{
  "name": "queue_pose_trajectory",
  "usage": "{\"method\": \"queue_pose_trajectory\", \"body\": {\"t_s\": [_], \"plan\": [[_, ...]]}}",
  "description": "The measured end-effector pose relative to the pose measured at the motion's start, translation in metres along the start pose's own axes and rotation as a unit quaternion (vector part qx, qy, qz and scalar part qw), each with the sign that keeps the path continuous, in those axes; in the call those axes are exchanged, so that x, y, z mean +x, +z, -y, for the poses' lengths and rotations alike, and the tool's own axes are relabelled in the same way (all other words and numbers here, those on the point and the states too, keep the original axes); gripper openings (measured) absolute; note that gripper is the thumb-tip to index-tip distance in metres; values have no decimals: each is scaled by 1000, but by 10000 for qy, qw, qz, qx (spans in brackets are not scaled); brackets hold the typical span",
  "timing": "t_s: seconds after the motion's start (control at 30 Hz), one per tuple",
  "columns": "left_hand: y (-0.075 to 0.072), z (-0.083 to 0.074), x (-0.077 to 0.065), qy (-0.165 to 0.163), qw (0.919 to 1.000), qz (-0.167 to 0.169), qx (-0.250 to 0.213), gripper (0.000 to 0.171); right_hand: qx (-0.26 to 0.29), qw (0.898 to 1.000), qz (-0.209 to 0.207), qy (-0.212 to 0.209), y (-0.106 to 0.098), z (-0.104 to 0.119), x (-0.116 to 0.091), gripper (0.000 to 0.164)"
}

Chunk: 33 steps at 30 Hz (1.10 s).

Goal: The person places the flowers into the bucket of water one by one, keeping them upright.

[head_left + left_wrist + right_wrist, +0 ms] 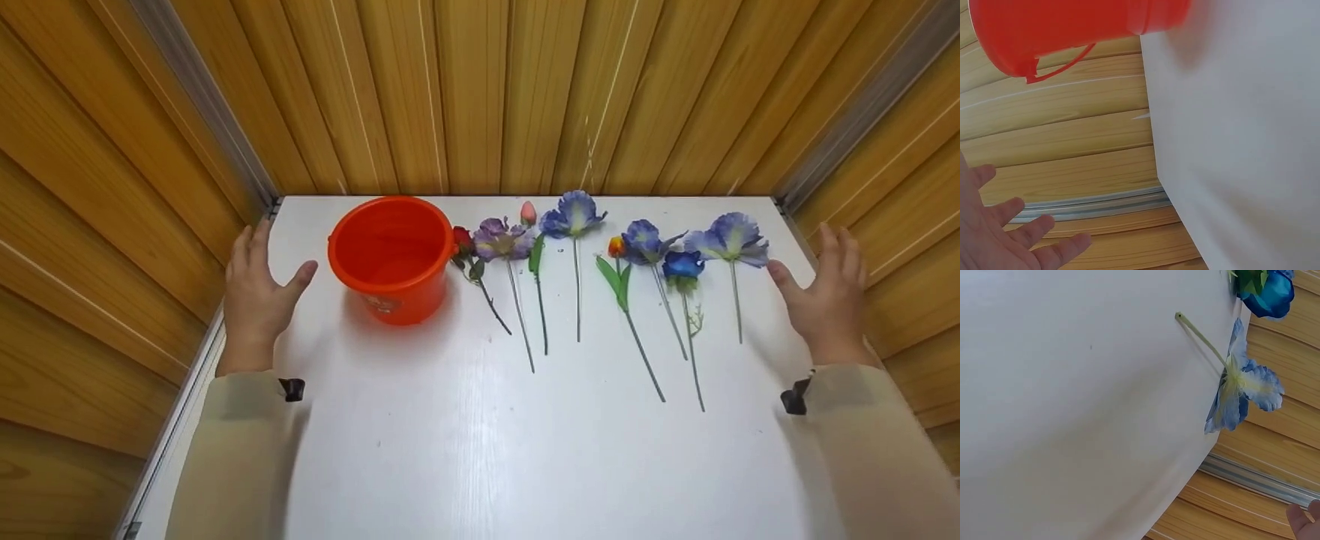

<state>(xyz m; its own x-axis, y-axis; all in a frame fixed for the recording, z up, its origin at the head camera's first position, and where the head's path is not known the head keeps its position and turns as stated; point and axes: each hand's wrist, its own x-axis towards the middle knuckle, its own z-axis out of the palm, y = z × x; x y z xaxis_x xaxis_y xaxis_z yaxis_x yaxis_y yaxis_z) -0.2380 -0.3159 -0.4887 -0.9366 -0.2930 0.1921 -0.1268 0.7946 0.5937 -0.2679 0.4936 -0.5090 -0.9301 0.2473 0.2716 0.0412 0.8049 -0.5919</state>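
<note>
At the left of the table my left hand (259, 292) is held with fingers extended and thumb apart, holding nothing. Nearest to it stands an upright red bucket (412, 300), its thin handle (1067, 68) showing in the left wrist view. My right hand (829, 300) is spread the same way at the right side, its thumb tip close to a pale blue-purple flower (731, 240). Left of that flower lie a blue rose (682, 266), an orange tulip (616, 247) and other blue-purple flowers. A purple flower (502, 241), a pink bud (528, 213) and a red rose (462, 241) lie beside the bucket.
The white table (465, 450) meets a wood-panelled wall (510, 97) at the back. Similar panels rise at both sides, with grey metal strips (210, 97) in the corners. The flower stems point toward the table's front.
</note>
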Motion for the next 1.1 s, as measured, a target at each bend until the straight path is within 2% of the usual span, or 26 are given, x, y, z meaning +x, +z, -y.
{"method": "queue_pose_trajectory", "body": {"t_s": [0.23,0.4,0.6,0.9,1.1], "plan": [[4,-9,-10,105,9991,-104,-405,101,420,9989,214,20,5,6,-1,93],[7,-18,-17,38,9974,-44,-722,97,681,9963,372,356,7,4,1,96],[7,-29,-10,13,9960,167,-883,91,1023,9901,398,873,7,2,8,102],[14,-28,-7,-280,9890,606,-1321,84,1152,9818,657,1362,11,-1,19,108],[20,-28,-9,-424,9810,679,-1767,79,1249,9775,744,1526,13,-3,22,109]]}}
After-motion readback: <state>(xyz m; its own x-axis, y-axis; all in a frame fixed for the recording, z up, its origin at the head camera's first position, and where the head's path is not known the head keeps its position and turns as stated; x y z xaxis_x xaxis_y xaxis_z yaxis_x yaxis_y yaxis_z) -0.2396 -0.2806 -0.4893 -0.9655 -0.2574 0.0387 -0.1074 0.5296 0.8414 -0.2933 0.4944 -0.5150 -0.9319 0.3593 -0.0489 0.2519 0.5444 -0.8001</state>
